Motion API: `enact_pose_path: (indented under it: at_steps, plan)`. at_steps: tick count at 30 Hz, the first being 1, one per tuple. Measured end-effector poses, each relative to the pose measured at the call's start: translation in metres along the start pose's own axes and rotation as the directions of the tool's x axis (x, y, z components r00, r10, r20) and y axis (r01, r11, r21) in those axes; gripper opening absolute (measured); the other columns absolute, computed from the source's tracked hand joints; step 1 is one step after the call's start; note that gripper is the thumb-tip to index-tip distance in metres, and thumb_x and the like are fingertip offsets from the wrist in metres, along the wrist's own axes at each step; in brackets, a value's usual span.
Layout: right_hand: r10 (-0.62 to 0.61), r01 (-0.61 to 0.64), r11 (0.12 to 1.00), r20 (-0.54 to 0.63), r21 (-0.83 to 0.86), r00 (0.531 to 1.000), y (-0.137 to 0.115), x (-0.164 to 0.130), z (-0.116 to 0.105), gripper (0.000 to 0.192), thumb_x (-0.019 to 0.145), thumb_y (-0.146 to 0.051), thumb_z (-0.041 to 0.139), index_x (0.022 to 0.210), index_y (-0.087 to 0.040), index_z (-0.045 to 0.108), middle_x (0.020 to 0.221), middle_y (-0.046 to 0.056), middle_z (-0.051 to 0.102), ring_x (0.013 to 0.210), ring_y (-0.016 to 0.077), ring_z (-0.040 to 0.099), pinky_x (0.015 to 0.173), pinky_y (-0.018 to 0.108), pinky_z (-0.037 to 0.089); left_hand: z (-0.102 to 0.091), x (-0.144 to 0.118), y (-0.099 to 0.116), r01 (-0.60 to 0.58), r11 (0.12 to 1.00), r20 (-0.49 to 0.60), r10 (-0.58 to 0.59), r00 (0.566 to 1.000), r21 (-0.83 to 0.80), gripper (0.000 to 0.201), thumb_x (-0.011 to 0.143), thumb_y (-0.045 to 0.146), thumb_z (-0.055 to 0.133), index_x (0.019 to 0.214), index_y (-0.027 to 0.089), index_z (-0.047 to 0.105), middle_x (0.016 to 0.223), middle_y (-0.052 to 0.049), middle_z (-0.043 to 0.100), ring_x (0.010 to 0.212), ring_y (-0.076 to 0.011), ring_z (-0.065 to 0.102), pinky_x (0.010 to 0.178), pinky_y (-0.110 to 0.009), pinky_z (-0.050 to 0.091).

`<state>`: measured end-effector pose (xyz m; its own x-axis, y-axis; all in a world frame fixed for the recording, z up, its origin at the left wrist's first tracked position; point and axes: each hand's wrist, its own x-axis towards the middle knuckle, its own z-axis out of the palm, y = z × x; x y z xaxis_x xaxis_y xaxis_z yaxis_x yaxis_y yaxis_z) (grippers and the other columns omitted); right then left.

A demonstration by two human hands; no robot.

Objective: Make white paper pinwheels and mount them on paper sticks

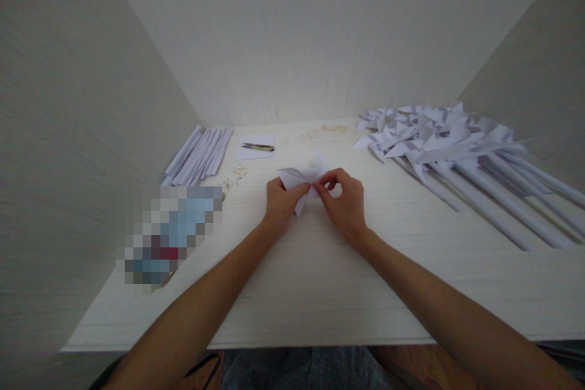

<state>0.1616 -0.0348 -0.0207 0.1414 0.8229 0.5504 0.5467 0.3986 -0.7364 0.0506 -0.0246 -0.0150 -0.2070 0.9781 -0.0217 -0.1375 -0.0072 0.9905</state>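
Both hands, left hand [280,200] and right hand [346,201], fingertips pinched shut on folded white paper [301,180].

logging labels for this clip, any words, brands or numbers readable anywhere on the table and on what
None can be read.
The folded white paper between the left hand and right hand is blank.
The paper pinwheels, rolled paper sticks and scissors show no print.
The pixelated patch at the left is blurred beyond reading.
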Motion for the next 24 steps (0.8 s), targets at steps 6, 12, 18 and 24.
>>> enact_pose_path:
  at_steps: [6,12,18,24]
  plan:
    - [0.038,-0.030,0.998,-0.157,0.050,0.987,0.003,0.002,-0.001,0.026,0.064,-0.026,0.065,0.084,-0.022,0.048,0.089,0.004,0.056,0.079,0.0186,0.050,0.072,0.036,0.039,0.001,0.002,-0.003,0.012,0.997,-0.062,-0.017,0.998,-0.075,0.020,0.046,0.020,0.070,0.063,0.011,0.064,0.064,-0.004,0.065,0.056,-0.0129,0.056,0.055,-0.025,0.045]
    - [0.482,-0.369,0.745,-0.066,0.555,0.874,0.007,0.001,0.009,0.062,0.053,-0.030,0.072,0.101,-0.025,0.033,0.103,0.006,0.049,0.086,0.0157,0.053,0.071,0.031,0.045,0.001,0.005,-0.002,0.014,0.973,-0.125,-0.044,0.991,-0.229,0.020,0.047,0.019,0.070,0.065,0.013,0.064,0.068,-0.003,0.066,0.059,-0.0116,0.057,0.061,-0.025,0.046]
    - [0.593,-0.573,0.239,0.350,0.784,0.726,-0.010,-0.006,0.017,0.058,0.051,-0.015,0.069,0.095,-0.026,0.033,0.067,-0.008,0.055,0.062,0.0098,0.057,0.065,0.026,0.048,0.003,0.002,-0.001,0.016,0.975,-0.096,-0.038,0.995,-0.223,0.020,0.047,0.020,0.071,0.065,0.012,0.064,0.065,-0.002,0.066,0.057,-0.0114,0.057,0.059,-0.024,0.045]
    - [0.613,-0.535,0.098,0.373,0.839,0.696,-0.012,-0.004,0.014,0.044,0.053,-0.011,0.069,0.084,-0.023,0.041,0.069,-0.005,0.059,0.064,0.0087,0.058,0.059,0.021,0.047,0.008,-0.004,-0.005,0.014,0.985,-0.016,-0.017,1.000,-0.172,0.018,0.050,0.020,0.071,0.065,0.012,0.066,0.068,-0.005,0.068,0.060,-0.0133,0.059,0.060,-0.026,0.046]
